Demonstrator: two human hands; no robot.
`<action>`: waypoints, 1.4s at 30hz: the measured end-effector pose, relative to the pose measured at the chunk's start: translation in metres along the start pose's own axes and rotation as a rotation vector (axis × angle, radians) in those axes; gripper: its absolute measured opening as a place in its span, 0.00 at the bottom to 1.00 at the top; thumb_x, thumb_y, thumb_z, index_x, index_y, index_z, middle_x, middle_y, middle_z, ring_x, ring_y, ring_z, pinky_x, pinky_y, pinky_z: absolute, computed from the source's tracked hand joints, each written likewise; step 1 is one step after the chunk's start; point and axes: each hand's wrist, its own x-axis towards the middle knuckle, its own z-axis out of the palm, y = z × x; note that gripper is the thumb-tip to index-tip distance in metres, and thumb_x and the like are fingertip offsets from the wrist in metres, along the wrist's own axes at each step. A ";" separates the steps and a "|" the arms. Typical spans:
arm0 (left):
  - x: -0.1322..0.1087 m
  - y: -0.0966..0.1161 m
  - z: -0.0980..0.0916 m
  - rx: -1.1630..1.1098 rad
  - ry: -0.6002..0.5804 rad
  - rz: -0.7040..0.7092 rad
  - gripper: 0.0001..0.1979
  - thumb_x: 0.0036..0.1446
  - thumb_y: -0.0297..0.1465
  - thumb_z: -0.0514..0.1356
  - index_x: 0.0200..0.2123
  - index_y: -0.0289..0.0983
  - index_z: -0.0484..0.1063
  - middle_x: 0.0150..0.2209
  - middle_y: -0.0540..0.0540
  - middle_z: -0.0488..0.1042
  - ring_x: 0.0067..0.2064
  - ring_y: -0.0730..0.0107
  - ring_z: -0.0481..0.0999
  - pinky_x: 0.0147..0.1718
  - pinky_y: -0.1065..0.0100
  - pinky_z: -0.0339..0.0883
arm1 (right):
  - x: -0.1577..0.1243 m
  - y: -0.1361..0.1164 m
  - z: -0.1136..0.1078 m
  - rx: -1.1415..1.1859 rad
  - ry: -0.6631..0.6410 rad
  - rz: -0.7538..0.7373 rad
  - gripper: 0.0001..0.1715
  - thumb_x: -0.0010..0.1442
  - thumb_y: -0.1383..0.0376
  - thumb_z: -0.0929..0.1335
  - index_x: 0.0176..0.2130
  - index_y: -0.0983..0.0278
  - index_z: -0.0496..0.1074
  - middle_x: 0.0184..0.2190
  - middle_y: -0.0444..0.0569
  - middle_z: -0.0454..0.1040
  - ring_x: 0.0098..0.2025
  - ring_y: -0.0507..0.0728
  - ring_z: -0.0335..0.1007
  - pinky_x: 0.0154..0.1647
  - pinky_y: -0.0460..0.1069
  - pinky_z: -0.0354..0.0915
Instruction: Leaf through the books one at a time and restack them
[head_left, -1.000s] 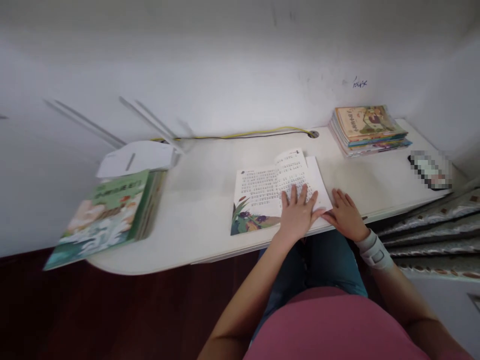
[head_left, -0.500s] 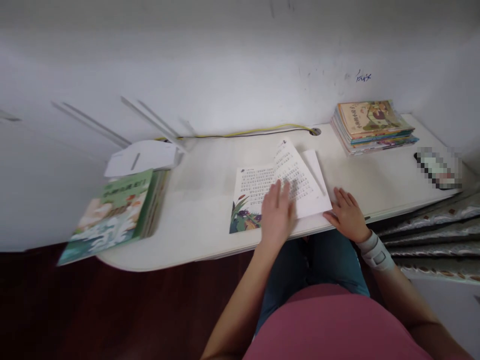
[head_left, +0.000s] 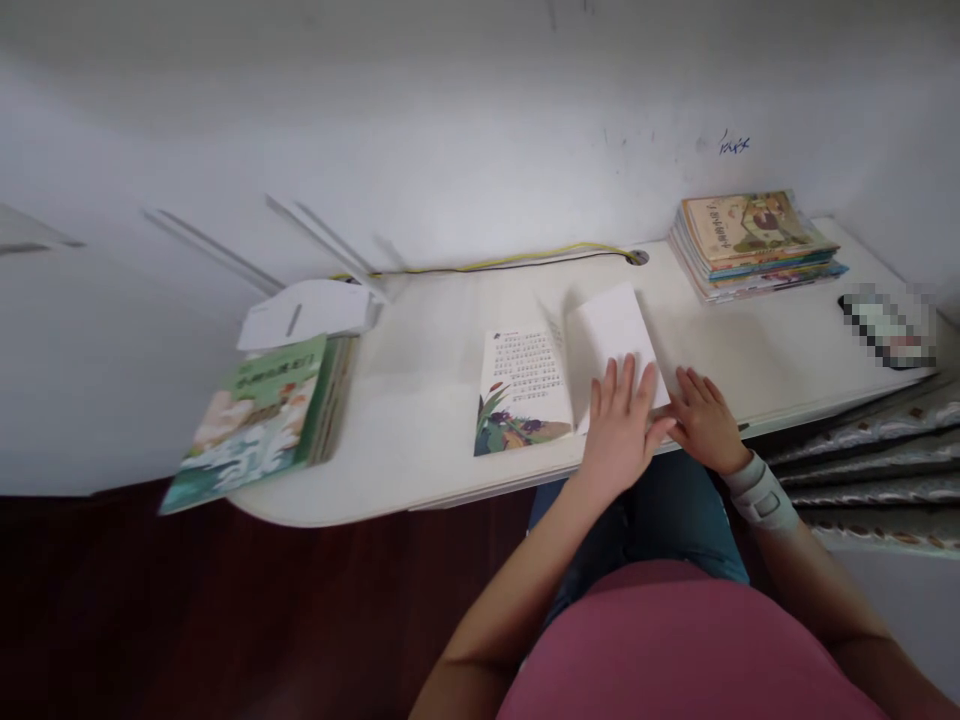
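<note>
An open picture book lies near the front edge of the white desk. Its left page shows printed text above a plant drawing; its right page is blank white. My left hand lies flat on the lower part of that right page, fingers stretched out. My right hand rests flat just to the right of it, at the book's right edge, fingers apart, with a grey wrist brace behind it. Neither hand grips anything.
A green-covered stack of books overhangs the desk's left end, white paper behind it. Another book stack sits at the back right. A yellow cable runs along the wall. A pixelated dark object lies at the far right.
My left hand lifted a text page over to the left, then came back flat on the now blank right page. My right hand stayed beside the book.
</note>
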 end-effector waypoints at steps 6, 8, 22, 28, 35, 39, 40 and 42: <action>0.024 -0.020 0.018 0.144 -0.206 -0.106 0.31 0.59 0.50 0.54 0.62 0.43 0.63 0.68 0.36 0.53 0.68 0.31 0.45 0.59 0.29 0.39 | -0.001 0.001 0.006 0.006 0.036 -0.003 0.30 0.66 0.54 0.59 0.60 0.66 0.64 0.63 0.65 0.60 0.66 0.68 0.54 0.62 0.64 0.54; 0.020 -0.023 0.023 0.140 -0.184 -0.115 0.30 0.59 0.49 0.54 0.62 0.43 0.64 0.66 0.36 0.56 0.68 0.31 0.46 0.60 0.30 0.38 | 0.000 0.001 0.006 -0.001 0.031 -0.013 0.30 0.67 0.53 0.59 0.60 0.67 0.64 0.63 0.65 0.60 0.66 0.68 0.54 0.62 0.64 0.55; 0.027 -0.016 0.029 0.181 -0.213 -0.182 0.25 0.64 0.42 0.51 0.62 0.42 0.63 0.67 0.37 0.56 0.67 0.28 0.47 0.57 0.27 0.40 | -0.004 0.012 0.005 0.231 0.065 -0.008 0.32 0.67 0.55 0.58 0.65 0.67 0.56 0.65 0.62 0.58 0.68 0.63 0.51 0.65 0.63 0.53; 0.028 -0.016 0.028 0.210 -0.258 -0.202 0.26 0.65 0.43 0.48 0.64 0.43 0.61 0.68 0.39 0.54 0.67 0.30 0.45 0.58 0.27 0.41 | -0.007 0.018 0.003 0.374 0.113 -0.041 0.33 0.67 0.56 0.59 0.67 0.64 0.52 0.66 0.60 0.56 0.69 0.61 0.48 0.64 0.62 0.54; 0.026 -0.016 0.028 0.289 -0.281 -0.181 0.29 0.65 0.47 0.43 0.65 0.44 0.57 0.69 0.41 0.52 0.68 0.32 0.45 0.59 0.30 0.41 | 0.005 0.029 0.000 0.125 -0.004 0.123 0.34 0.66 0.53 0.59 0.65 0.67 0.57 0.66 0.63 0.56 0.67 0.67 0.50 0.63 0.66 0.50; 0.025 -0.012 0.028 0.306 -0.294 -0.168 0.32 0.64 0.50 0.43 0.66 0.42 0.57 0.68 0.38 0.52 0.67 0.30 0.46 0.59 0.29 0.40 | 0.010 0.028 0.000 -0.036 -0.074 0.117 0.32 0.67 0.53 0.58 0.62 0.68 0.61 0.65 0.64 0.57 0.67 0.69 0.51 0.63 0.65 0.50; 0.025 -0.010 0.029 0.307 -0.302 -0.165 0.32 0.64 0.50 0.43 0.66 0.41 0.57 0.68 0.37 0.52 0.67 0.30 0.46 0.59 0.29 0.41 | 0.010 0.027 -0.001 -0.054 -0.078 0.115 0.32 0.67 0.53 0.58 0.62 0.68 0.61 0.65 0.63 0.57 0.67 0.69 0.51 0.63 0.65 0.49; 0.023 -0.006 0.029 0.306 -0.315 -0.163 0.33 0.63 0.51 0.43 0.66 0.40 0.57 0.68 0.35 0.52 0.67 0.30 0.46 0.59 0.30 0.41 | 0.011 0.026 -0.001 -0.073 -0.084 0.119 0.32 0.67 0.53 0.58 0.62 0.69 0.61 0.65 0.63 0.57 0.67 0.69 0.51 0.63 0.65 0.49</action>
